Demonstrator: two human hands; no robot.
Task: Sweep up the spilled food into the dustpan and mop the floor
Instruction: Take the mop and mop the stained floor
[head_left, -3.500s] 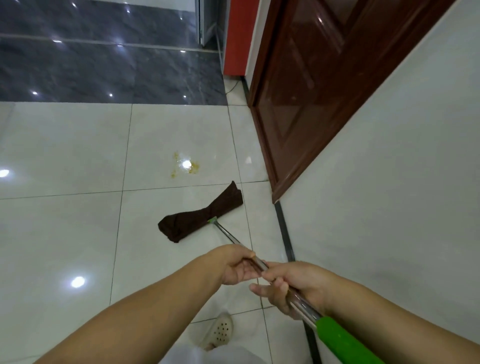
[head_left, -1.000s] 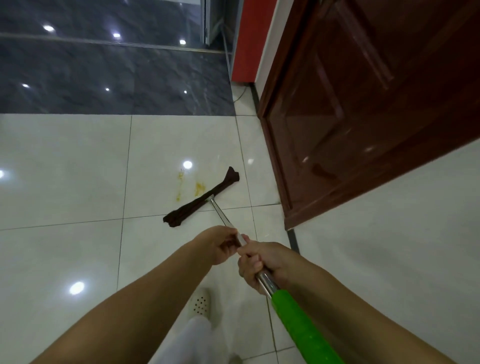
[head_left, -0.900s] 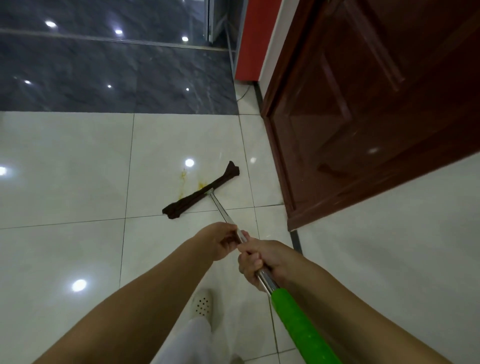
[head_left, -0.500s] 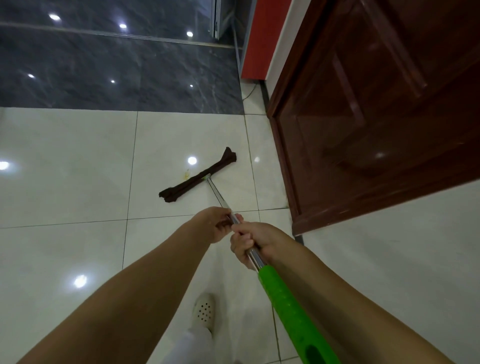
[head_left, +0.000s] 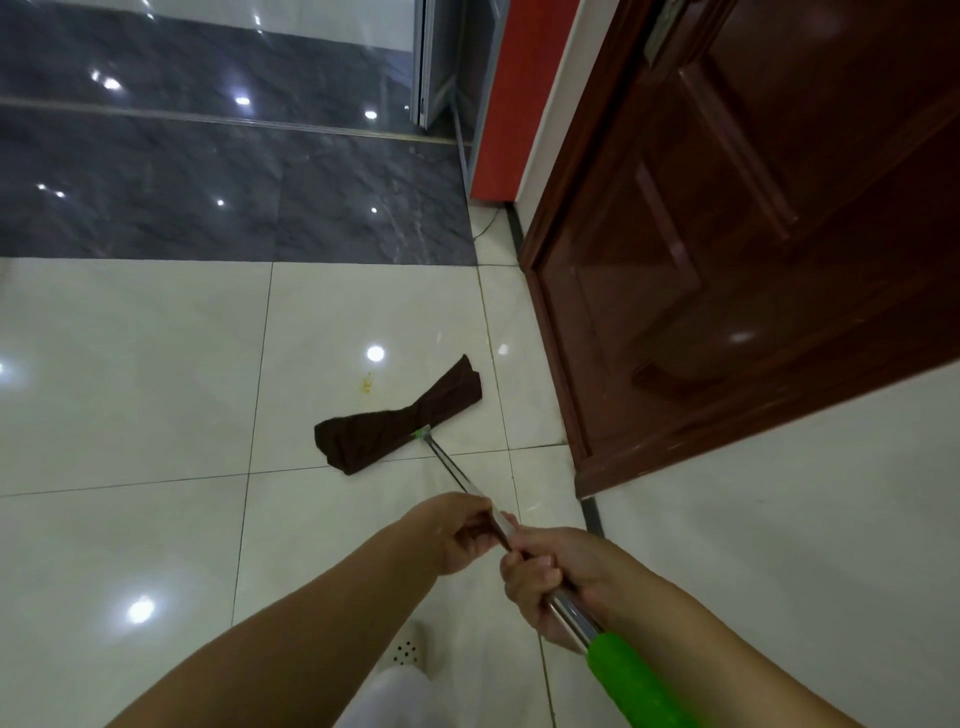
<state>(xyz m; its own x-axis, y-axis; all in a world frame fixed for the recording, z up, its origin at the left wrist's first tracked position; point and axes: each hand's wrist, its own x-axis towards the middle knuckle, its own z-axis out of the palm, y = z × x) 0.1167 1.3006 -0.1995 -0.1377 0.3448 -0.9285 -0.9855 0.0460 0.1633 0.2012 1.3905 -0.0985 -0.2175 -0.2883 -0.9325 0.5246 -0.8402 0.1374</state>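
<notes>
One mop (head_left: 467, 483): pole runs from lower right, near the camera, up-left and away to the head on the white floor (head_left: 130, 389).
Head (head_left: 397, 415): dark brown cloth, flat on the tile; long axis crosses the pole, lower-left end to upper-right end, which points toward the door (head_left: 727, 260).
Stain (head_left: 367, 384): small yellow spot, just beyond the cloth, apart from it.
Left hand (head_left: 457, 530): closed around the metal pole, forward position.
Right hand (head_left: 550, 577): closed around the pole, directly behind the left, just above the green grip (head_left: 639, 680).
Shoe (head_left: 408, 647): white, below the forearms.
</notes>
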